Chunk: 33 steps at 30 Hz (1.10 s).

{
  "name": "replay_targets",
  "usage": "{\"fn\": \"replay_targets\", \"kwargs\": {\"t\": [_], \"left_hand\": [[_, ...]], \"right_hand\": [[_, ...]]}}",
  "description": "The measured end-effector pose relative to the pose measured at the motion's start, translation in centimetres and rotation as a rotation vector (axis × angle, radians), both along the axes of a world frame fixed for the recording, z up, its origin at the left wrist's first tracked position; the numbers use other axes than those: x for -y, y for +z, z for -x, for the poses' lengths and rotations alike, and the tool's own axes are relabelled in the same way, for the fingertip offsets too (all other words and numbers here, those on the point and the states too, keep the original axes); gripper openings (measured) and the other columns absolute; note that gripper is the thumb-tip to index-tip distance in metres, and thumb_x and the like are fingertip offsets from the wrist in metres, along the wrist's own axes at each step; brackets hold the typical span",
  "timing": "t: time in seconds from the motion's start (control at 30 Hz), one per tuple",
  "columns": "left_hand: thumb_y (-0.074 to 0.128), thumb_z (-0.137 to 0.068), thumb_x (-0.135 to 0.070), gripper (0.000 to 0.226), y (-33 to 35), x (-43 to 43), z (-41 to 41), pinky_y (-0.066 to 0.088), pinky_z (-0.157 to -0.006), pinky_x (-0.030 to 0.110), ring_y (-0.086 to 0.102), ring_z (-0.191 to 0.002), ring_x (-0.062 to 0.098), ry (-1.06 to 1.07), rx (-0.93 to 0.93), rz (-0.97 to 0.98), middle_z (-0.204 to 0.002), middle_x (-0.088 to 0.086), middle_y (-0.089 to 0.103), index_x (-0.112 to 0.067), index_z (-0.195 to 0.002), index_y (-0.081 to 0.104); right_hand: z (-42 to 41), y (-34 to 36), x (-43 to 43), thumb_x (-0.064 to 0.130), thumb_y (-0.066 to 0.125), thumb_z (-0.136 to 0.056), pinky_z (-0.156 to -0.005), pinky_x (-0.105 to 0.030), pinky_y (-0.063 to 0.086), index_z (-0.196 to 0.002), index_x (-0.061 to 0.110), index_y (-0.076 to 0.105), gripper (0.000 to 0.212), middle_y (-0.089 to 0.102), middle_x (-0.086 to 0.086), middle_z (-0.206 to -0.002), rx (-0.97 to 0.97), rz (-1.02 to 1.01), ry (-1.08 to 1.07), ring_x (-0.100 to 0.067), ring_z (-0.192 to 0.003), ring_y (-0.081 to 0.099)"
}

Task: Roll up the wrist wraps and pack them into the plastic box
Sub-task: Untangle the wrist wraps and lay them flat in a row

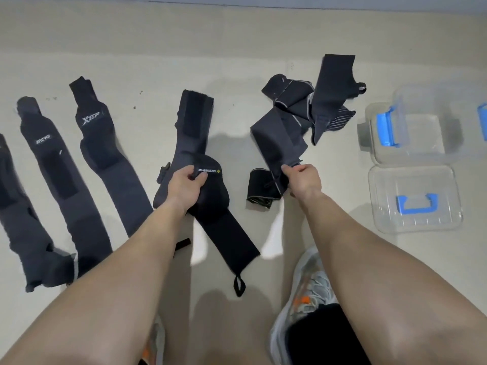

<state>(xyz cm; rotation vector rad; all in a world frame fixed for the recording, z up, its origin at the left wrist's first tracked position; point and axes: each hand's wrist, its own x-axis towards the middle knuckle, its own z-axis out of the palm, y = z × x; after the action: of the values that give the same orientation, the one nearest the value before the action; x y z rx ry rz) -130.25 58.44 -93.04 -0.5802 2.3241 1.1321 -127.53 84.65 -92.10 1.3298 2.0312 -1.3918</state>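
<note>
Closest to you, a grey shoe [309, 291] with orange accents rests on the pale floor [237, 35], below your right forearm.

Ahead of it, your left hand [184, 184] is curled over the broad padded part of a black wrist wrap [196, 122]. Your thumb and fingers pinch the fabric just beside its white lettering. That wrap runs from a thumb loop near your knees, under your hand, to a flat strap end beyond your fingers.

Your right hand [303, 180] is closed too, gripping the end of a dark strap that leads up into a tangled heap of wraps [297, 101] just beyond your knuckles. A short folded band [259, 191] lies touching that strap, just left of this hand.

Out to the left of your left hand, three more wraps [52, 164] lie stretched out side by side.

To the right of your right hand, the clear lid [413, 180] with its blue handle lies flat. Beyond the lid stands the open plastic box [421, 133] with blue latches, no wraps inside it.
</note>
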Motion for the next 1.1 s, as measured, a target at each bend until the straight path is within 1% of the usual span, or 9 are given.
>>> {"fn": "replay_targets", "kwargs": {"t": [0.1,0.17,0.23,0.37,0.47,0.6,0.7,0.83,1.1], "left_hand": [[0.070,-0.093,-0.033,0.024,0.1,-0.8,0.0,0.046,-0.082,0.036,0.060,-0.095,0.025,-0.022,-0.023,0.240,-0.097,0.000,0.067,-0.015,-0.104,0.059],[0.074,-0.090,-0.033,0.039,0.9,-1.6,-0.2,0.049,-0.089,0.042,0.058,-0.110,0.028,0.033,-0.054,0.313,-0.120,0.003,0.061,-0.018,-0.118,0.051],[0.075,-0.089,-0.029,0.050,1.7,-2.7,-0.5,0.047,-0.095,0.044,0.052,-0.120,0.031,0.042,-0.125,0.381,-0.132,0.009,0.051,-0.015,-0.128,0.048],[0.071,-0.087,-0.017,0.046,3.0,-5.0,-1.1,0.045,-0.093,0.040,0.048,-0.117,0.033,-0.076,-0.300,0.534,-0.129,0.012,0.049,-0.016,-0.130,0.053],[0.065,-0.088,-0.015,0.026,3.7,-6.8,-1.9,0.047,-0.081,0.039,0.050,-0.103,0.029,-0.281,-0.443,0.527,-0.115,0.007,0.055,-0.021,-0.113,0.063],[0.061,-0.092,-0.020,0.019,3.9,-10.2,-2.9,0.049,-0.086,0.041,0.056,-0.104,0.022,-0.422,-0.315,0.191,-0.109,-0.002,0.062,-0.024,-0.110,0.064],[0.059,-0.095,-0.021,0.036,3.3,-12.1,-3.1,0.049,-0.097,0.038,0.060,-0.116,0.022,-0.470,-0.081,0.061,-0.127,-0.004,0.065,-0.027,-0.131,0.060],[0.062,-0.093,-0.025,0.063,2.1,-12.8,-3.5,0.046,-0.107,0.043,0.055,-0.131,0.025,-0.639,0.090,0.052,-0.144,-0.002,0.058,-0.029,-0.152,0.041],[0.073,-0.088,-0.020,0.033,2.3,-12.0,-4.7,0.051,-0.082,0.030,0.062,-0.088,0.014,-0.307,-0.034,-0.114,-0.087,-0.014,0.060,-0.032,-0.118,0.066]], "right_hand": [[0.6,-0.9,0.0,0.026,0.075,-0.087,-0.065,-0.031,0.044,-0.072,0.018,0.042,0.037,0.052,-0.001,-0.073,0.055,-0.131,0.104,-0.029,-0.075,0.049],[0.7,-1.3,-0.1,0.015,0.070,-0.087,-0.067,-0.028,0.040,-0.089,0.012,0.053,0.017,0.055,-0.003,-0.086,0.085,-0.175,0.146,-0.028,-0.084,0.051],[0.3,-1.3,-0.2,0.011,0.067,-0.087,-0.073,-0.027,0.041,-0.109,0.009,0.057,0.024,0.058,-0.005,-0.101,0.105,-0.171,0.125,-0.028,-0.093,0.055],[-0.8,-1.1,-0.3,0.013,0.061,-0.087,-0.078,-0.031,0.040,-0.130,0.014,0.048,0.044,0.061,-0.008,-0.113,0.032,-0.167,0.090,-0.032,-0.102,0.058],[-1.3,-1.3,-0.4,0.010,0.055,-0.087,-0.083,-0.036,0.043,-0.150,0.028,0.029,0.071,0.054,-0.008,-0.115,0.008,-0.224,0.322,-0.030,-0.098,0.050],[-1.9,-1.9,-0.9,0.006,0.057,-0.085,-0.074,-0.033,0.039,-0.118,0.020,0.046,0.038,0.058,-0.005,-0.104,0.029,-0.290,0.457,-0.030,-0.090,0.050],[-2.4,-2.0,-1.4,0.005,0.057,-0.087,-0.072,-0.027,0.038,-0.096,0.020,0.055,0.018,0.063,-0.001,-0.090,-0.044,-0.272,0.353,-0.029,-0.089,0.057],[-2.7,-1.5,-1.3,0.010,0.050,-0.091,-0.081,-0.038,0.058,-0.082,0.030,0.061,0.024,0.067,0.003,-0.080,-0.195,-0.116,0.127,-0.030,-0.082,0.068],[-1.9,1.2,-0.6,0.006,0.067,-0.094,-0.066,-0.030,0.062,-0.086,0.009,0.061,0.011,0.062,-0.012,-0.069,-0.268,0.350,-0.260,-0.023,-0.062,0.065]]}}
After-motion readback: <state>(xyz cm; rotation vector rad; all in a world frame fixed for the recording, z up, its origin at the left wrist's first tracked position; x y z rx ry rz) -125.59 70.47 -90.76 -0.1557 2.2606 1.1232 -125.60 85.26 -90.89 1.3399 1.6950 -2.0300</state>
